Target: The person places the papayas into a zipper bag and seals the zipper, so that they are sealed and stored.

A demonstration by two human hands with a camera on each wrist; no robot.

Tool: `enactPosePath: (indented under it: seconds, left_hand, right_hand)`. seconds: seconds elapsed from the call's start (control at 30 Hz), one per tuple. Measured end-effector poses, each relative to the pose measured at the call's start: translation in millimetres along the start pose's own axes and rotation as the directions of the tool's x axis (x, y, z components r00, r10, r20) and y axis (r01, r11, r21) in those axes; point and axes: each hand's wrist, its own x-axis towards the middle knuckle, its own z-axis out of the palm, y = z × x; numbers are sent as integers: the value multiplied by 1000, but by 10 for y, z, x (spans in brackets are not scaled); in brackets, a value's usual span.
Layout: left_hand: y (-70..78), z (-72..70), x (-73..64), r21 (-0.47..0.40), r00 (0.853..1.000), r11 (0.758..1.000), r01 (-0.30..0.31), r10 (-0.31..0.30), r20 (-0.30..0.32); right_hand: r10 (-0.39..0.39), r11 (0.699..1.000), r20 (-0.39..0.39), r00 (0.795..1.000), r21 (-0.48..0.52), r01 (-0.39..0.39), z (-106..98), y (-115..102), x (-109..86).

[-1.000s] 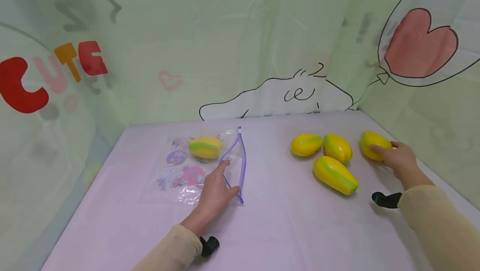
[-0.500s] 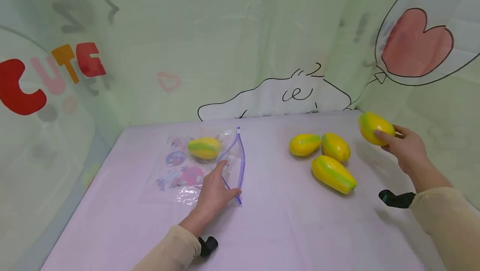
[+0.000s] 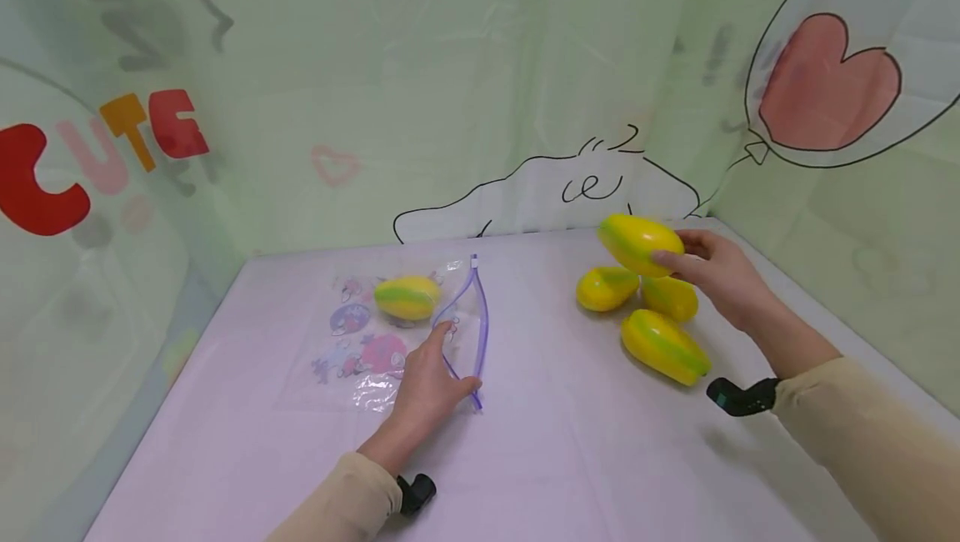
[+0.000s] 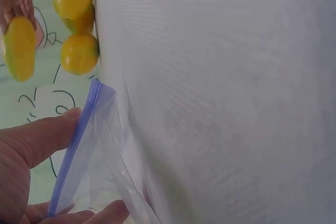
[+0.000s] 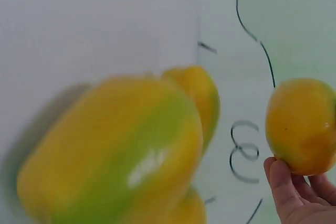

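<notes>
My right hand (image 3: pixel 723 275) grips a yellow papaya (image 3: pixel 637 243) with a green streak, raised above the table. It overlaps the papayas behind it in the head view. Three more lie below: a left papaya (image 3: pixel 606 289), a back papaya (image 3: pixel 672 300) partly hidden, and a front papaya (image 3: pixel 663 348). My left hand (image 3: pixel 429 379) holds the mouth of a clear zip bag (image 3: pixel 352 375), thumb and fingers at its purple zip strip (image 4: pixel 79 140). The strip's two sides stand apart. Inside the bag lies one papaya (image 3: pixel 407 298). The front papaya looms large and blurred in the right wrist view.
A pale lilac cloth covers the table (image 3: pixel 547 442). Printed curtains (image 3: pixel 450 92) enclose it at the back and both sides. A black wrist camera mount (image 3: pixel 742 398) juts from the right sleeve, and another mount (image 3: pixel 416 494) from the left.
My right hand has lifted the papaya off the right side of the table and carried it left, over the others. The left hand stays at the bag's mouth.
</notes>
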Motion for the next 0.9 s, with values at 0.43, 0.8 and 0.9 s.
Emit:
enactPosePath:
  seconds: [0.43, 0.8, 0.9]
  left_hand:
    - [33, 8, 21, 3, 999, 999, 39, -39, 14]
    - [102, 66, 12, -5, 1000, 1000, -13, 13, -18]
    - [132, 89, 16, -6, 1000, 1000, -13, 13, -19]
  right_hand:
    - [-47, 996, 155, 987, -69, 58, 840, -236, 104]
    - [-24, 999, 208, 978, -40, 33, 1393, -327, 243]
    - [-42, 997, 194, 980, -52, 53, 1478, -332, 297]
